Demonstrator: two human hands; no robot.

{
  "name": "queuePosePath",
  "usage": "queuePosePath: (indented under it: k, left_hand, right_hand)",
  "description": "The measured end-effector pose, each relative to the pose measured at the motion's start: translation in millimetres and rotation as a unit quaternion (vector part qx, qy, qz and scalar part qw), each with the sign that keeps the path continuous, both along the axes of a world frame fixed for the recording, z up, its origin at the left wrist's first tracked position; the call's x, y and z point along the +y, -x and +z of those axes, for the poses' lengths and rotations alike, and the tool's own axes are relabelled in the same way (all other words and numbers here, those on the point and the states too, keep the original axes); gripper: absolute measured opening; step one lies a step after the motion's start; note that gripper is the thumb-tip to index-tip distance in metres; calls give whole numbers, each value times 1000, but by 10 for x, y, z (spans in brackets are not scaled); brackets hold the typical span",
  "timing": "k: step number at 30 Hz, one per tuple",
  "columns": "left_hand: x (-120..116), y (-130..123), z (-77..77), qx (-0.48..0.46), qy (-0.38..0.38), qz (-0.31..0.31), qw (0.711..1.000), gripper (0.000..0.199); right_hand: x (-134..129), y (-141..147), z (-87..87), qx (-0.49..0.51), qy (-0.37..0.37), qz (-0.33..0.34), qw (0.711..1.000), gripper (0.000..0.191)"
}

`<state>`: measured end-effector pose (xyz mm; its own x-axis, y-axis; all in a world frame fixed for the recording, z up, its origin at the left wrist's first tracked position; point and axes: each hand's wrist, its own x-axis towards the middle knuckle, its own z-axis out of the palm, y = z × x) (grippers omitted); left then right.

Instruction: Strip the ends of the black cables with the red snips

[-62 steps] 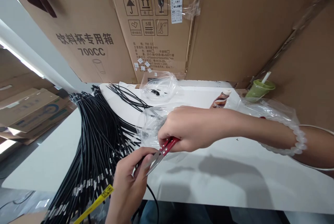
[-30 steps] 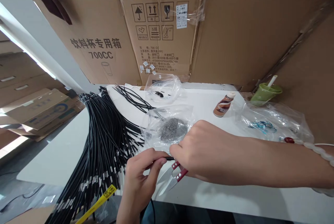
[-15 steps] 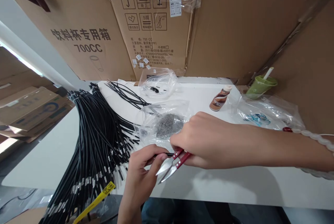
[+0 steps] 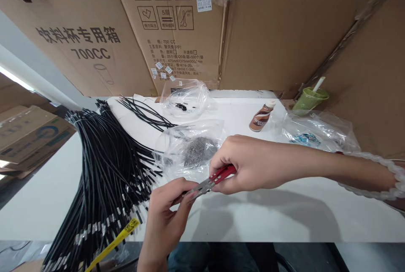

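Red-handled thread snips (image 4: 223, 173) are gripped in my right hand (image 4: 245, 164), their blades nearly together and pointing left. The blade tips reach the thumb and fingers of my left hand (image 4: 166, 213), which are pinched together. A thin black cable was visible in that pinch a moment earlier; now fingers and blades mostly hide it. Just behind the hands lies a clear plastic bag (image 4: 167, 143) with many small grey pieces (image 4: 198, 151). To the left spreads a large bundle of black cables (image 4: 107, 158) with silvery ends.
Cardboard boxes (image 4: 253, 31) wall off the back of the white table (image 4: 268, 221). Another clear bag (image 4: 190, 94) holds small black parts. A brown bottle (image 4: 262, 115), a green cup (image 4: 308, 101) and a bag with blue items (image 4: 305, 139) stand or lie right. A yellow tag (image 4: 117, 240) hangs from the bundle.
The snips have swung from pointing down-left with blades apart to lying at my left fingertips with blades nearly closed. My right hand has turned. The view has shifted slightly.
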<state>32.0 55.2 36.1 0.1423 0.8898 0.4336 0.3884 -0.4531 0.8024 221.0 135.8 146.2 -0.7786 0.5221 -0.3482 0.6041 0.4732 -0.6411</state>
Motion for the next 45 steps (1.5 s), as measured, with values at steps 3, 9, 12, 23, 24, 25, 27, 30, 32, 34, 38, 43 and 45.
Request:
queuePosePath:
  k: [3,9,12,23,24,25,27,30,32,34,38,43,45]
  left_hand:
    - [0,17,4,2,20,-15,1000,17]
    - [3,33,-32,-18,60,-26,998,18]
    - [2,31,-35,-21,57,-44,997,19]
    - [-110,-78,13,-55,6,132,990,10]
    - [-126,-93,26,-59,5,146,988,9]
    - [-139,-105,38,-61,5,152,987,9]
    - [-156,-115,55,-63,5,158,985,8]
    - [-170,-97,63,-52,-2,159,986,7]
    - [-175,-73,65,-30,-13,147,989,7]
    - [-181,-47,67,-8,-22,135,991,9]
    - [-197,-18,76,13,-33,127,991,10]
    - [-215,-26,86,16,-48,123,991,11]
    - [-219,-34,87,17,-45,121,991,11]
  right_hand:
    - [30,34,-6,9,-10,33,999,11]
    - [26,67,1,20,-34,78,996,10]
    - [38,74,-21,24,13,74,997,9]
    - [-303,-185,-144,82,-187,-123,971,27]
    - [-372,-223,-201,98,-237,-118,959,25]
    - [-432,-256,-260,114,-296,-109,942,24]
    - [-511,-306,-356,128,-423,-96,892,23]
    - [-525,-342,-389,107,-528,-75,839,22]
    - [-497,-352,-351,98,-531,-54,840,23]
    - [-471,-359,-307,97,-513,-40,852,23]
    - [-461,-359,-285,98,-500,-38,860,22]
    - [-484,-360,-320,100,-491,-47,864,23]
    - [-493,-368,-325,97,-488,-47,866,24]
